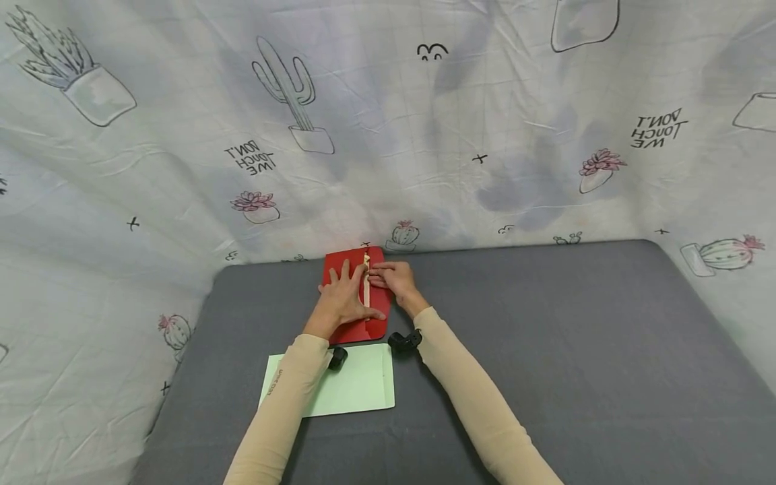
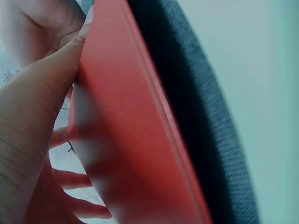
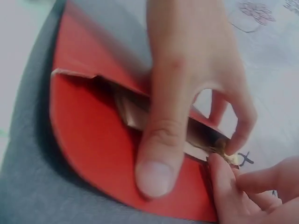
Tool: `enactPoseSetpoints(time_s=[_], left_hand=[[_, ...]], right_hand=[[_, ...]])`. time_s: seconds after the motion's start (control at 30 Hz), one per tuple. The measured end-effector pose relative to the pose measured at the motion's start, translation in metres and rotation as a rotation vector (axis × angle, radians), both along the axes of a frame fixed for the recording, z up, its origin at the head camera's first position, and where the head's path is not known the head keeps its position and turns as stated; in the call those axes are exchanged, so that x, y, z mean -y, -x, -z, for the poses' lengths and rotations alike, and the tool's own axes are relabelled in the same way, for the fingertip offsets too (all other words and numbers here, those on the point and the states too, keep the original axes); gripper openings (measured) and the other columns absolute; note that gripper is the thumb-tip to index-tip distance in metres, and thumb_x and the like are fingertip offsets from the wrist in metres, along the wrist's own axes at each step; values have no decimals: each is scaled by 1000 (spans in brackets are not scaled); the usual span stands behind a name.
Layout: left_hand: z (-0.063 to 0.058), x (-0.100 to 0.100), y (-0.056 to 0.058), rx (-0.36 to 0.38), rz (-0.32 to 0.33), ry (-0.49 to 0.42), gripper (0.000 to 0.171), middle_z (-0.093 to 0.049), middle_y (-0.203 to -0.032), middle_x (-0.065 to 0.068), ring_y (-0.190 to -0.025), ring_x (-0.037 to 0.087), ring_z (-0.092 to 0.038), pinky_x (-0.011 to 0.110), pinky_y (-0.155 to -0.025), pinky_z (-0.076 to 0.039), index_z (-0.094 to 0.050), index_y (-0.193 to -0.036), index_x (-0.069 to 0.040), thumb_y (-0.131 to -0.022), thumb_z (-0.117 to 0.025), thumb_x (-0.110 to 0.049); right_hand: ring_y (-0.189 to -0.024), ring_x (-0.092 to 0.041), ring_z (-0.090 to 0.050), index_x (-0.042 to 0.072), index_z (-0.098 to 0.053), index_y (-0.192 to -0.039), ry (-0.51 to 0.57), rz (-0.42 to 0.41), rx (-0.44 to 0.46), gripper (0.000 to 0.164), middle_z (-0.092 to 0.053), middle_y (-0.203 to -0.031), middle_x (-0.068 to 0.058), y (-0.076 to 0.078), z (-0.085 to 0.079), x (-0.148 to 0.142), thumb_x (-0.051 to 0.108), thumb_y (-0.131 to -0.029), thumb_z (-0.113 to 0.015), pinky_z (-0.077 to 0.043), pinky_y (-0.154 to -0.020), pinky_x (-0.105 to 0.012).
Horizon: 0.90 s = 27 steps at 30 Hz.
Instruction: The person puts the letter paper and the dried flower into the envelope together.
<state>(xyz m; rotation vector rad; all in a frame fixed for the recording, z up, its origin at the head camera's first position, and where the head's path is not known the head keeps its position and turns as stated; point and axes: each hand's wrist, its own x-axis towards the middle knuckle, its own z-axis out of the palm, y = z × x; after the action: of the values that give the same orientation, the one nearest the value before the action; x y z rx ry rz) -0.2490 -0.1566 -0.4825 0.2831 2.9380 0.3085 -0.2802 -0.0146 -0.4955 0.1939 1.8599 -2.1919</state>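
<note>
A red envelope [image 1: 376, 328] lies at the table's far left, with a long narrow opening where a beige folded strip [image 1: 366, 289] shows. My left hand [image 1: 344, 296] is spread over it, with the thumb pressing on the red panel right of the opening. The other left fingers rest on its far part. My right hand [image 1: 394, 279] is at the envelope's right side, its fingertips at the opening's far end. In the right wrist view, the right fingers [image 3: 224, 179] pinch the envelope's edge beside a small gold-coloured piece [image 3: 229, 157]; the exact contact is partly hidden.
A pale green envelope or folder [image 1: 354, 387] lies nearer on the grey table [image 1: 545, 350], partly under the left forearm. Black wrist cameras [image 1: 405, 341] are strapped on both wrists. A white cloth [image 1: 388, 121] printed with cacti hangs behind the table.
</note>
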Motion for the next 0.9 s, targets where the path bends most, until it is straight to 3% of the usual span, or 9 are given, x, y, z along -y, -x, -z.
enactPoseSetpoints(time_s=[0.1,0.27,0.63,0.9], left_hand=[[-1,-1,-1,10,-1,-7,121,-14,-160,23,-140,55,-20,78,-95,-29,-21,-154,-17,-62,-77,-72],[-2,-3,-1,11,8,-10,124,-14,-160,23,-140,56,-20,79,-95,-29,-19,-156,-16,-62,-76,-73],[-3,-4,-1,17,10,5,123,-14,-160,23,-140,55,-19,79,-95,-29,-16,-157,-18,-63,-76,-72],[-5,-1,1,65,-5,13,118,-9,-161,23,-142,56,-14,79,-97,-26,-20,-156,-18,-66,-75,-71]], right_hand=[[-108,-31,-66,-9,-58,-129,72,-47,58,33,-63,-124,-24,3,-2,-1,-5,-99,-43,-54,-88,-34],[-118,-32,-60,-6,-52,-137,98,-133,82,37,-56,-135,-24,6,-3,-2,2,-102,-44,-52,-94,-37],[-123,-34,-56,-6,-48,-139,48,-237,54,43,-53,-136,-25,10,-4,0,22,-107,-39,-48,-99,-39],[-121,-37,-57,-9,-46,-139,22,-261,21,45,-54,-136,-26,12,-14,-22,22,-108,-36,-50,-97,-40]])
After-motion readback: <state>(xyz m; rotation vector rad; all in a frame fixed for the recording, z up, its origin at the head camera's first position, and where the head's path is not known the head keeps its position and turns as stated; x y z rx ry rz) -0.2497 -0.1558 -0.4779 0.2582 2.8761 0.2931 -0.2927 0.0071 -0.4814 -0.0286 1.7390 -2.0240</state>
